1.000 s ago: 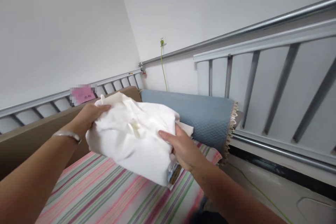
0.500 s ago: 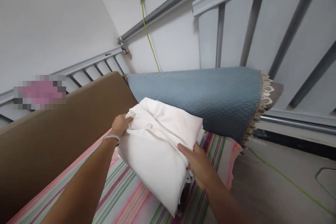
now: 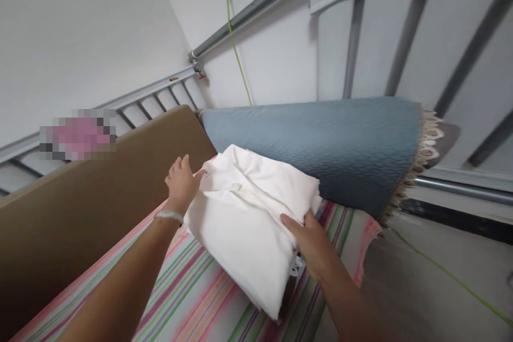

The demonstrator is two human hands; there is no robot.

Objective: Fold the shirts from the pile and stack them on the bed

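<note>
A folded white cloth [image 3: 248, 219] lies on a striped sheet [image 3: 192, 299], its far edge against a rolled blue quilted blanket [image 3: 312, 139]. My right hand [image 3: 310, 243] grips the cloth's near right edge, thumb on top and fingers tucked under it. At the cloth's far left corner is my left hand [image 3: 180, 181], its fingers spread and only the thumb side touching the fabric. A silver bracelet [image 3: 169, 216] circles my left wrist.
A brown padded board [image 3: 80, 197] runs along the left side of the sheet. A grey metal rail frame [image 3: 360, 37] stands behind against white walls. A green cable [image 3: 236, 48] hangs from a wall socket and trails across the grey floor [image 3: 441, 283] at right.
The cloth came down from mid-air onto the striped sheet by the blue roll. My left hand has since let go of its corner and opened; the right hand keeps its grip.
</note>
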